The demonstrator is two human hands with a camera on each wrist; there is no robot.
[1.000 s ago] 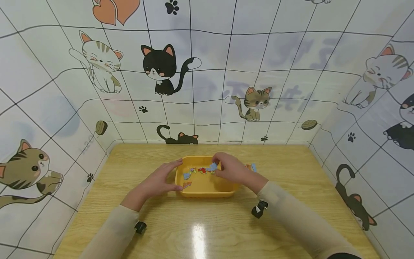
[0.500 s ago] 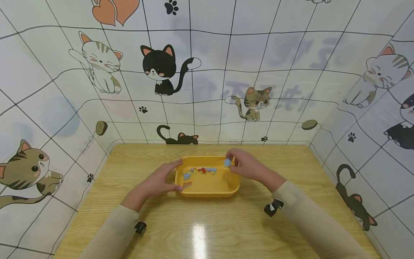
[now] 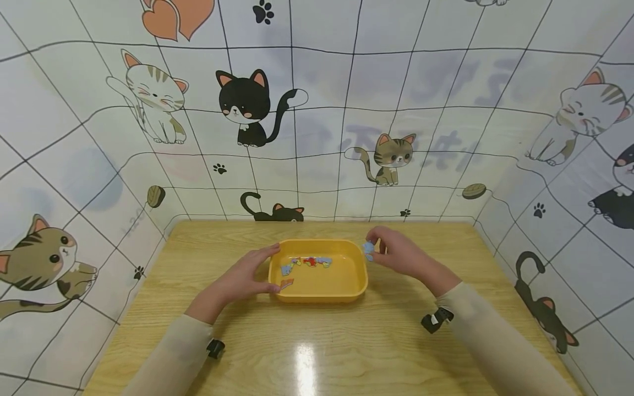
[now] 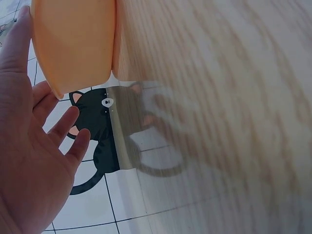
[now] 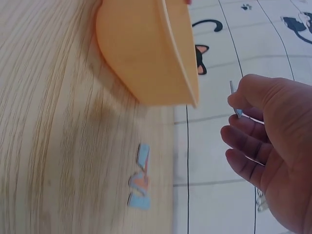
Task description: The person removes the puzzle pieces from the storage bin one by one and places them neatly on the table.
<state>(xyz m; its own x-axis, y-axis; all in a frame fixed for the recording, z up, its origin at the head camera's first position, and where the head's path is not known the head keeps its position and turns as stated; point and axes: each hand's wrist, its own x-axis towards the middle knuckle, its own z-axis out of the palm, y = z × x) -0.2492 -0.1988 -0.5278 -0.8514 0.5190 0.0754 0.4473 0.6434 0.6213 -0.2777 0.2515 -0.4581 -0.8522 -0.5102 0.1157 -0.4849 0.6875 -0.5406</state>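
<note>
In the head view, my right hand [image 3: 398,254] pinches a light blue jigsaw puzzle piece [image 3: 368,250] between thumb and fingers, beside the right end of a yellow tray [image 3: 317,298]. The right wrist view shows this piece edge-on. My left hand [image 3: 246,270] rests at the tray's left end, thumb near the front corner and a finger at the back corner, fingers mostly straight. Inside the tray lie several colourful pieces: a red one [image 3: 310,262], a blue one [image 3: 285,270] and an orange one [image 3: 287,284]. On the table, blue-and-orange puzzle pieces [image 5: 140,179] show in the right wrist view.
The tray stands on a wooden table [image 3: 257,341] near its back edge. Behind and beside the table hangs a white grid-patterned backdrop [image 3: 317,126] printed with cats. My right hand hides the table pieces in the head view.
My right hand has moved right with the light blue piece, from over the tray's middle to past its right rim. The left hand and tray have stayed put.
</note>
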